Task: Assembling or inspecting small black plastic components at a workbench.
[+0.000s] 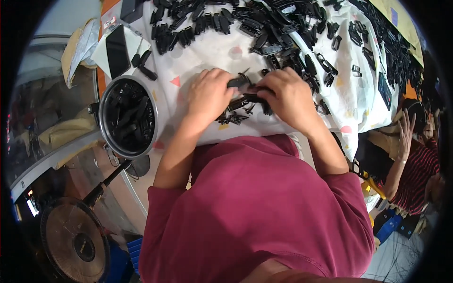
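Both my hands work close together over the near part of the cloth-covered table [188, 61]. My left hand [210, 94] is closed, its thumb and fingers pinching a dark plastic piece [237, 82] with a thin pointed bit sticking up beside it. On the other side, my right hand [289, 96] is closed on a long black plastic piece [255, 97], which reaches toward the left fingertips. Whether the two pieces touch I cannot tell. Just below the hands lies a small heap of thin dark parts [238, 118].
Many black plastic pieces [269, 33] cover the far side of the table. A round metal bowl [155, 118] of black pieces stands at the left, beside a dark phone [117, 52]. A fan [75, 240] is at the lower left. Another person [415, 174] sits at the right, one hand raised.
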The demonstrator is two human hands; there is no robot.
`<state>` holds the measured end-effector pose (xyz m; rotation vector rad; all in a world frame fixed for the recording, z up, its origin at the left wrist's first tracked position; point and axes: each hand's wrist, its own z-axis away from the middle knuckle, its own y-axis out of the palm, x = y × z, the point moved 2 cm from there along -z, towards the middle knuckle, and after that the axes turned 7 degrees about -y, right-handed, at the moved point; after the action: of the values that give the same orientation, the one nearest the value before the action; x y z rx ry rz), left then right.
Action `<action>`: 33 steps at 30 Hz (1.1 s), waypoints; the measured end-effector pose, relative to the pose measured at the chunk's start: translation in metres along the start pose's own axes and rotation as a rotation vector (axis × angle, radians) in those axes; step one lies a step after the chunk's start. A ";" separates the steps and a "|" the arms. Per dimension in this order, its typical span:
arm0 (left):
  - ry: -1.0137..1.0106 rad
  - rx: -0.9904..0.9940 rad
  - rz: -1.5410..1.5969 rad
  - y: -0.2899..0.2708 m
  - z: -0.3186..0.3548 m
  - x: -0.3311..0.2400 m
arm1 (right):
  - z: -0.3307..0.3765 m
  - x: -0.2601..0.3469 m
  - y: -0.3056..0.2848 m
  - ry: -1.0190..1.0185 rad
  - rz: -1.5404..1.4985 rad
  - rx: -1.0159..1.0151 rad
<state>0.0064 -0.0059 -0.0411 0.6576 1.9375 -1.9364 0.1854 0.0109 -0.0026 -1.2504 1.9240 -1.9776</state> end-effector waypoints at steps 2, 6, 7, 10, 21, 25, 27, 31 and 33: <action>-0.134 -0.035 0.195 -0.002 0.001 0.015 | 0.010 -0.004 -0.004 -0.002 -0.032 -0.006; -0.398 0.043 0.834 -0.021 0.010 0.038 | 0.040 -0.021 -0.030 0.351 -0.026 -0.208; -0.394 0.002 0.816 -0.026 0.014 0.042 | 0.049 -0.019 -0.037 0.443 -0.009 -0.137; -0.383 -0.095 0.992 -0.031 0.022 0.048 | 0.073 -0.022 -0.034 0.487 0.021 -0.032; -0.454 -0.019 1.242 -0.010 0.014 0.008 | 0.034 -0.023 0.020 0.299 -0.199 -0.275; -0.516 -0.103 1.264 -0.007 0.014 0.018 | 0.017 -0.021 0.009 0.192 -0.072 -0.263; -0.552 -0.157 1.275 -0.005 0.017 0.023 | -0.001 -0.015 0.008 -0.006 -0.014 -0.338; -0.482 -0.155 1.301 -0.004 0.017 0.024 | -0.041 -0.025 0.024 0.146 0.247 -0.043; -0.465 -0.113 1.328 -0.008 0.016 0.020 | -0.045 -0.028 0.022 0.118 0.273 -0.113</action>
<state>-0.0160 -0.0193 -0.0456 0.9740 0.8418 -0.9639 0.1659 0.0581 -0.0286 -0.8523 2.1552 -1.8638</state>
